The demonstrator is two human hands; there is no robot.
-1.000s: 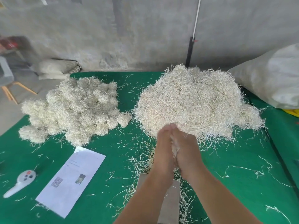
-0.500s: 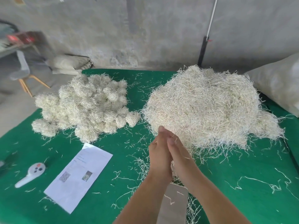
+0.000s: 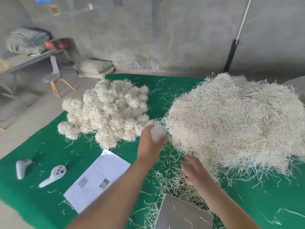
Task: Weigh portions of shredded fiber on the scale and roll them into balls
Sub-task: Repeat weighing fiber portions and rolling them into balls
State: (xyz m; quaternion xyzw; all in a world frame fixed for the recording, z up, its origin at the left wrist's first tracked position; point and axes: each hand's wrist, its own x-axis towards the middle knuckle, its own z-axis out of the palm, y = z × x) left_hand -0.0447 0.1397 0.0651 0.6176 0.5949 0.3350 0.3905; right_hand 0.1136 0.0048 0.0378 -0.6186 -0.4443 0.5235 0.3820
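A big heap of loose shredded fiber (image 3: 234,123) lies on the right of the green table (image 3: 41,146). A pile of several rolled fiber balls (image 3: 107,109) sits at the left. My left hand (image 3: 151,142) reaches forward between them and holds a pale, blurred fiber ball (image 3: 157,133) in its fingers, close to the pile's near right edge. My right hand (image 3: 193,169) hovers with relaxed fingers over scattered strands at the foot of the loose heap, holding nothing. The steel scale platform (image 3: 183,214) at the bottom edge carries only a few stray strands.
A white printed sheet (image 3: 97,177) lies left of my arm. Two white handheld controllers (image 3: 52,176) (image 3: 22,166) rest at the table's left. Loose strands (image 3: 168,177) litter the cloth around the scale. Beyond the table stand a chair (image 3: 55,75) and sacks (image 3: 94,67).
My hands, pressed together over the scale rolling fiber, have parted. The left hand has carried the ball forward toward the pile; the right hand has dropped back, open. The view has swung left.
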